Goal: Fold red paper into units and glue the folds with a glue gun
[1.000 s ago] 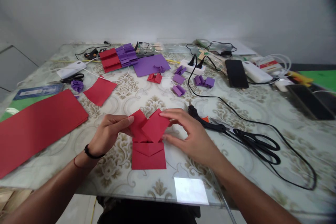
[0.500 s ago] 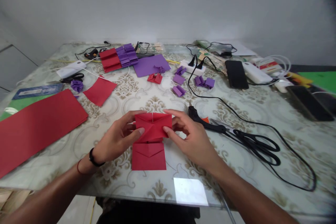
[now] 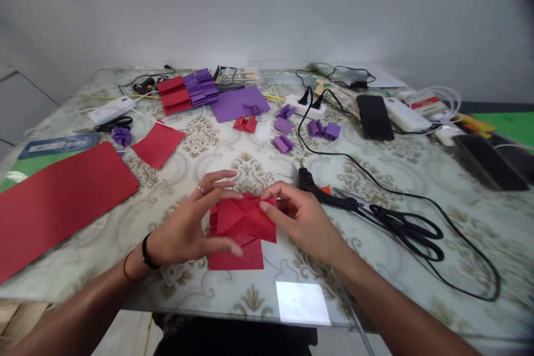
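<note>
A creased piece of red folded paper (image 3: 246,219) is tilted above the table near its front edge. My right hand (image 3: 302,219) pinches its upper right corner between thumb and fingers. At its left side my left hand (image 3: 196,222) is open, thumb and fingers spread around the paper without a grip on it. Beneath lies another red paper piece (image 3: 240,258), flat on the table and partly covered by the raised one.
Scissors (image 3: 396,228) and a black glue gun (image 3: 311,181) with its cord lie at right. A red paper stack (image 3: 67,200) and a red square (image 3: 158,144) are at left. Small purple folded pieces (image 3: 283,143), a power strip (image 3: 306,107) and a phone (image 3: 375,117) sit farther back.
My left hand has let go of the red folded paper and spread its fingers. The paper has tipped and come lower, covering more of the lower piece, still in my right hand.
</note>
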`<state>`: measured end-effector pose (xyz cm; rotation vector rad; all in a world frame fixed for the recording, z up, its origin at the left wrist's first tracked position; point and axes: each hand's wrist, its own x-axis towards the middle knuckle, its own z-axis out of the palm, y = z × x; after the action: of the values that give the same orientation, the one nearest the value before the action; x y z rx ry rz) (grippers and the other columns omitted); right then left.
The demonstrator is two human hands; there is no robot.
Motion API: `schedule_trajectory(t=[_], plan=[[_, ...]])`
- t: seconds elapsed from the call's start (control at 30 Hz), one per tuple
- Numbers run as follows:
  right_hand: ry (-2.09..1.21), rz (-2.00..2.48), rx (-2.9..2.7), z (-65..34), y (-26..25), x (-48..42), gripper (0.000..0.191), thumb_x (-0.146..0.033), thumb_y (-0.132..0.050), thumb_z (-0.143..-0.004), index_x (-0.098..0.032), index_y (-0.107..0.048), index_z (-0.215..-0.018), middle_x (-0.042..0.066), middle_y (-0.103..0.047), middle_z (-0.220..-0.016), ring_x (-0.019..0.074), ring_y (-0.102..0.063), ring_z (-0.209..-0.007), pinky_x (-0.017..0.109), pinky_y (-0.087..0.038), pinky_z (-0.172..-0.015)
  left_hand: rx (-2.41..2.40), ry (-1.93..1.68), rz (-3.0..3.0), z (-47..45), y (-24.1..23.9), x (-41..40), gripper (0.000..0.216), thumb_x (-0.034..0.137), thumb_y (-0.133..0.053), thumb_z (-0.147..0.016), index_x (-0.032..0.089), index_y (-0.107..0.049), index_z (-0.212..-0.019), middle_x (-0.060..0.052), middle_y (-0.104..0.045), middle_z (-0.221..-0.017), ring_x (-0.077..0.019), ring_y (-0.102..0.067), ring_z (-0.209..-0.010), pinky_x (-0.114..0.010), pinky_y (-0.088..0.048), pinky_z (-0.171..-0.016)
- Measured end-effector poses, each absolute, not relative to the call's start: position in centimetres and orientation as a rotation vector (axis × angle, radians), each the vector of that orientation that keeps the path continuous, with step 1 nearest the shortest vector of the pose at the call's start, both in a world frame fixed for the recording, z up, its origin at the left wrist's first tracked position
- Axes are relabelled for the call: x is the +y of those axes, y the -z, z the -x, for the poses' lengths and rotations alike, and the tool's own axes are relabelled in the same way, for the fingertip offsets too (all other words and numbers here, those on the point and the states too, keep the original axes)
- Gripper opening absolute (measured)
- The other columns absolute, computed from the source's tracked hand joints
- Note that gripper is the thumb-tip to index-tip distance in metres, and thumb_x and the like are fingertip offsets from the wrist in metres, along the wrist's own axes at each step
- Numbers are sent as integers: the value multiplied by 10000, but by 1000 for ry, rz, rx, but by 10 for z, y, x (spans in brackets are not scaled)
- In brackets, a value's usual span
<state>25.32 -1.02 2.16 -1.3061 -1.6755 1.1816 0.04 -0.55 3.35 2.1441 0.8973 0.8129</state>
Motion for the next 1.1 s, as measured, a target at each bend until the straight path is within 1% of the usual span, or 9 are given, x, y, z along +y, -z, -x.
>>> schedule_trajectory(t=[0.07,0.27,0.37,0.47,0.6,0.7,0.83,0.97,1.1], plan=[[-1233,1303,-1650,-253,-22,-9,158,-375,-657,-941,-217,-648,-936,-78,-451,-600,112,-404,-525,249,-332,-496,822,-786,-2210,-1,-35,-5,811,518,-936,-729,296,-562,-1412,-144,-516,-1528,-350,-499,-1452,-513,-485,-1177],[-1308,1218,-1676,-253,-25,-10,178,-400,-621,-998,-229,-661,-971,-36,-533,-696,130,-480,-583,256,-402,-530,901,-727,-2102,-3,-37,-9,441,226,-730,-932,270,-569,-1341,-103,-642,-1339,-264,-640,-1246,-416,-518,-1069],[-1289,1059,-1712,-260,-26,-9,208,-405,-629,-1012,-255,-683,-1144,52,-663,-1040,200,-665,-943,310,-571,-785,941,-745,-2042,-1,-41,-10,380,247,-676,-964,259,-575,-1330,-95,-660,-1286,-252,-653,-1167,-396,-522,-1017],[-1254,879,-1784,-269,-27,-7,392,-370,-635,-1020,-332,-607,-1409,85,-553,-1466,260,-548,-1383,422,-501,-1128,1043,-760,-1871,3,-42,-10,358,326,-638,-1009,255,-549,-1349,-78,-659,-1254,-228,-651,-1124,-355,-525,-975],[-1228,810,-1889,-271,-25,-8,694,-417,-768,-938,-440,-461,-1559,62,-451,-1597,301,-444,-1504,524,-381,-1251,1073,-806,-1630,3,-38,-11,336,400,-611,-1034,257,-546,-1331,-68,-617,-1325,-232,-609,-1237,-337,-501,-1023],[-1093,916,-1961,-261,-22,-13,895,-450,-900,-800,-424,-443,-1569,85,-406,-1616,336,-380,-1546,548,-375,-1255,1062,-766,-1511,-2,-36,-12,272,447,-590,-1043,225,-564,-1199,-43,-658,-1128,-190,-649,-1001,-303,-523,-861],[-935,1029,-1920,-250,-20,-15,563,-339,-778,-925,-352,-561,-1445,105,-485,-1534,300,-473,-1476,529,-416,-1227,1001,-669,-1391,-8,-38,-15,260,460,-573,-1046,219,-543,-1138,-38,-683,-1045,-173,-652,-892,-296,-533,-793],[-921,1044,-1845,-249,-22,-15,291,-301,-665,-996,-301,-647,-1286,101,-583,-1424,265,-613,-1298,441,-545,-1070,957,-631,-1448,-10,-35,-14,288,415,-599,-1037,259,-509,-1262,-86,-661,-1303,-228,-674,-1148,-378,-555,-972],[-989,1084,-1769,-246,-23,-16,208,-345,-709,-968,-269,-673,-1159,82,-661,-1274,238,-679,-1089,363,-598,-882,983,-766,-1745,-10,-30,-10,171,316,-718,-955,227,-626,-1069,-104,-594,-1388,-273,-563,-1332,-470,-432,-1165]])
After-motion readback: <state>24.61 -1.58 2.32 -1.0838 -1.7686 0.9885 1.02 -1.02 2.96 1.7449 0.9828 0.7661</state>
